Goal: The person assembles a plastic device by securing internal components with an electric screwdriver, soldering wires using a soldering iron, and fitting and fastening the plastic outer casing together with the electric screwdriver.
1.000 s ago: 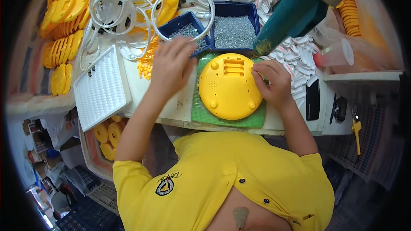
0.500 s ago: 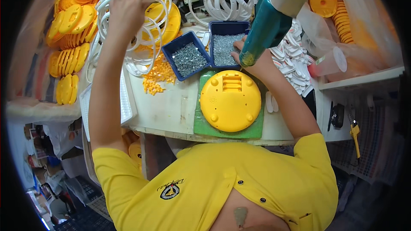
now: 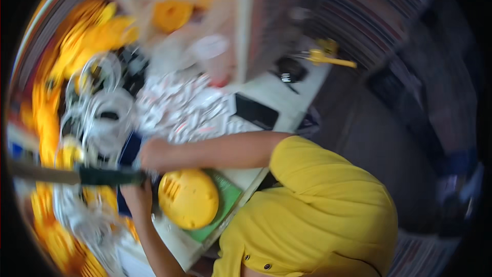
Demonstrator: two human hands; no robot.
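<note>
The picture is smeared by motion. My right hand (image 3: 155, 154) is over the dark blue bin (image 3: 130, 149), its fingers too blurred to read. Just below it, my left hand (image 3: 137, 195) is close to the narrow end of a green and beige cylindrical tool (image 3: 110, 176), which looks like a power screwdriver. Whether the left hand touches the tool I cannot tell. A second blue bin (image 3: 123, 206) shows partly behind the left hand. Beside both hands, a round yellow plastic housing (image 3: 188, 199) lies on a green mat (image 3: 228, 200), its battery-compartment side up.
White plastic pieces (image 3: 179, 107) are heaped beyond my right arm, near a black flat object (image 3: 256, 111) and a clear cup (image 3: 212, 54). White rings (image 3: 107, 115) and yellow parts (image 3: 48, 123) crowd the left. A yellow-handled item (image 3: 330, 56) is near the table's far end.
The view has swung toward the right, so the table appears turned. My left hand has come down from the white rings to near the bins and the tool. The yellow housing remains on the mat.
</note>
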